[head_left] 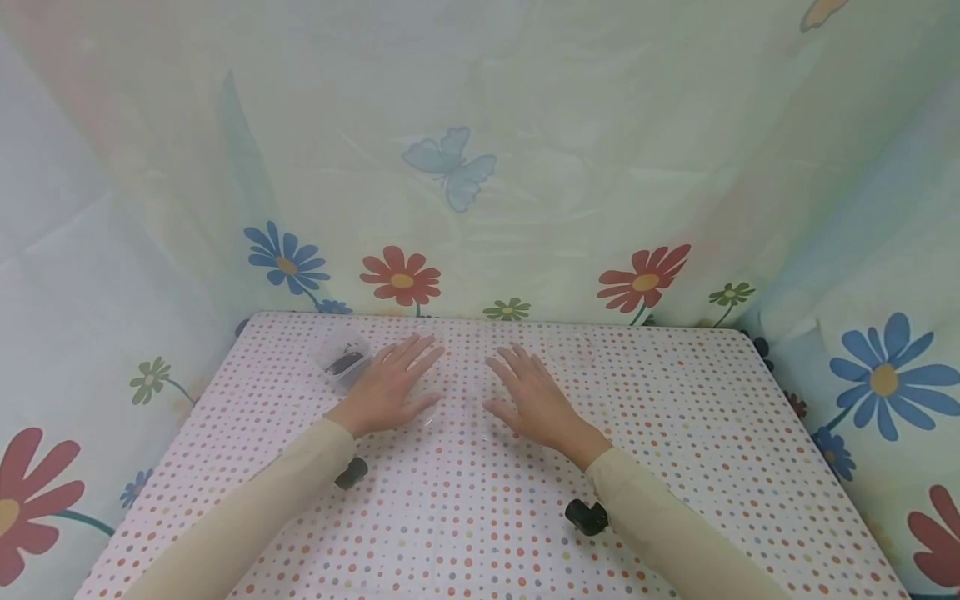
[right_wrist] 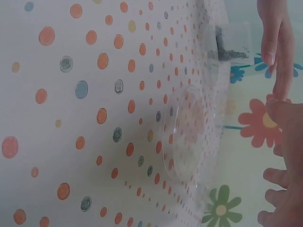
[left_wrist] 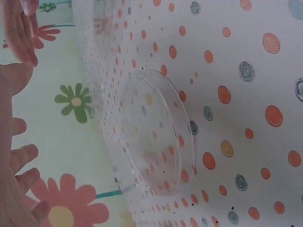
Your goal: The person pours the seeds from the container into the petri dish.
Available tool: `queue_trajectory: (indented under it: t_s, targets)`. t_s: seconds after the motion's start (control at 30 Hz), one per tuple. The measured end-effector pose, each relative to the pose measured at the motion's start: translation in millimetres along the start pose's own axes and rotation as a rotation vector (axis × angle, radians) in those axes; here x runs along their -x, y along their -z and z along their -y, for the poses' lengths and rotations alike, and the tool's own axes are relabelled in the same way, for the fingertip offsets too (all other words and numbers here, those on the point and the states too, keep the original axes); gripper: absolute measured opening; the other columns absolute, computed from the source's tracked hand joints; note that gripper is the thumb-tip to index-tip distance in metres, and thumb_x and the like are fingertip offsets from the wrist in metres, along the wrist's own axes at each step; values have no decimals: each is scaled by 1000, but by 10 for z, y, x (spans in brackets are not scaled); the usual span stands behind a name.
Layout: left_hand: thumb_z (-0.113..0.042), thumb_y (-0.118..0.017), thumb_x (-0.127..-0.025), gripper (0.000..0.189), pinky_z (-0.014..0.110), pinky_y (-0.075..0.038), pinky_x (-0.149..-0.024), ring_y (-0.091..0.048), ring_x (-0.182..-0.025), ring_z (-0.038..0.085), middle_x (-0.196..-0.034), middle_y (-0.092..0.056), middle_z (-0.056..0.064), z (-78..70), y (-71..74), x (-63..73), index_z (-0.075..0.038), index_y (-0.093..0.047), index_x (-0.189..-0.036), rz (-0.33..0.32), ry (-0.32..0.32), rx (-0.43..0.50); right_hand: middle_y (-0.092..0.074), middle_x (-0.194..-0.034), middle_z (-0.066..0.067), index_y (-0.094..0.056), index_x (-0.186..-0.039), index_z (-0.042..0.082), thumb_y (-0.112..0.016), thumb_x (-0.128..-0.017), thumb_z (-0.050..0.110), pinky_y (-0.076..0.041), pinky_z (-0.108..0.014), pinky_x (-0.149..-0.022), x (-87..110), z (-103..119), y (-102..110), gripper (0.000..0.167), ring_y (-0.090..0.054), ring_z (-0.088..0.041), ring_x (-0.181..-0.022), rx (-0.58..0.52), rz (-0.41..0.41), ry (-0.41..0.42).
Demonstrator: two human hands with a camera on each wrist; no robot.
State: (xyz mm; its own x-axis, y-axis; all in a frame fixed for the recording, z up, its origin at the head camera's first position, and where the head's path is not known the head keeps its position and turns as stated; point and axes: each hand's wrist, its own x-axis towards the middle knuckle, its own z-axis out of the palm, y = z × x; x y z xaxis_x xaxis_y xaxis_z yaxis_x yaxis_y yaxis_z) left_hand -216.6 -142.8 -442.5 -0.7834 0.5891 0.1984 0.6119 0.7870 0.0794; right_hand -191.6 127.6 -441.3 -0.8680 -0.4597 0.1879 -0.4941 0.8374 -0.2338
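The grip of the left hand and right hand is loosely spread, empty, above a shallow round clear-plastic dish on the white, dotted tabletop. Seemingly a pre-contact step; taking the dish would call for lowering and pinching.
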Motion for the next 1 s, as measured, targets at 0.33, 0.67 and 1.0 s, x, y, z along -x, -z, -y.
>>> queue_trajectory:
  t_s: [0.33, 0.67, 1.0]
  targets:
    - [-50, -50, -95, 70, 55, -24, -119, -20, -150, 29, -161, -24, 6, 34, 20, 19, -21, -25, -154, 1, 24, 23, -34, -155, -15, -39, -147, 13, -59, -94, 42, -20, -56, -120, -33, 43, 18, 64, -24, -38, -147, -1, 3, -13]
    - [-48, -54, -94, 72, 53, -27, -118, -24, -148, 30, -160, -26, 8, 75, 49, 32, -18, -28, -153, -22, 29, -1, -30, -158, -14, -37, -149, 14, -56, -95, 45, -18, -54, -121, -78, 88, 0, 65, -22, -35, -148, 13, 32, -37]
    - [-47, -55, -93, 71, 53, -24, -119, -25, -147, 32, -160, -27, 7, 103, 71, 46, -17, -30, -152, -51, 49, 9, -31, -157, -15, -38, -148, 15, -56, -95, 44, -20, -54, -121, -118, 106, -21, 64, -20, -35, -149, -5, 46, -49]
